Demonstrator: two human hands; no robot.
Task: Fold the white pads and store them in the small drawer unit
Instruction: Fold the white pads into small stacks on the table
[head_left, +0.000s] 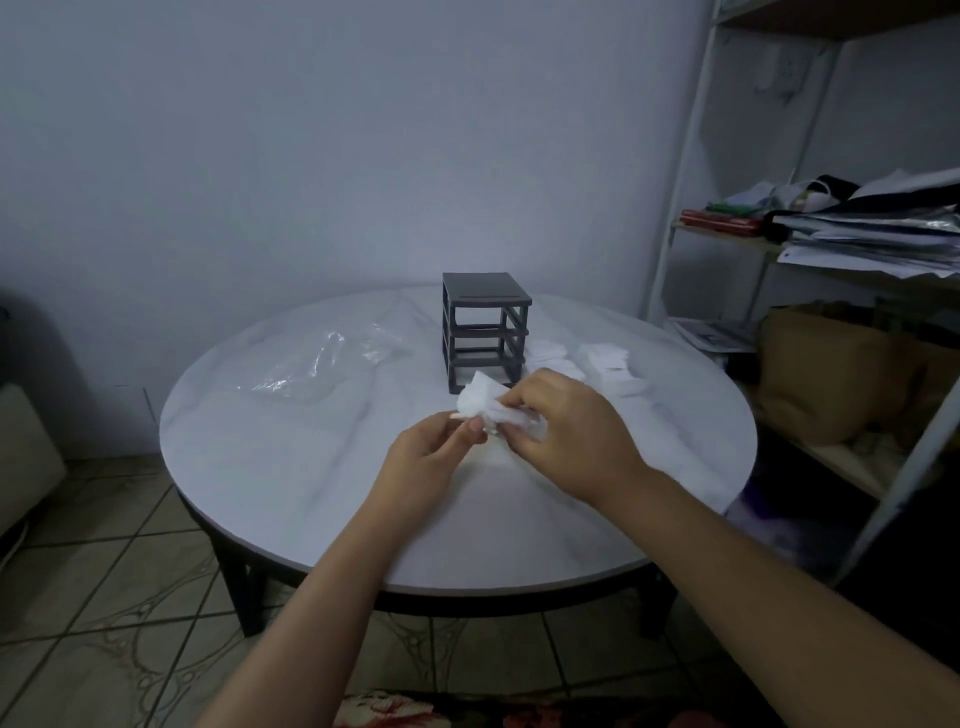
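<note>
We hold one white pad (480, 402) above the table (291, 467), pinched between left hand (431, 457) and right hand (566, 441). The drawer unit (485, 330) stands just beyond our hands. We should align the pad's edges before creasing; it looks crumpled.

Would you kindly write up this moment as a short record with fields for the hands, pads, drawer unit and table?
table: round, white
drawer unit: dark, upright, mid-table
pad: white, crumpled, held above the table before the drawer unit
left hand: pinches the pad
right hand: grips the same pad
loose pads: on the table, right of the unit
plastic bag: clear, left of the unit
</note>
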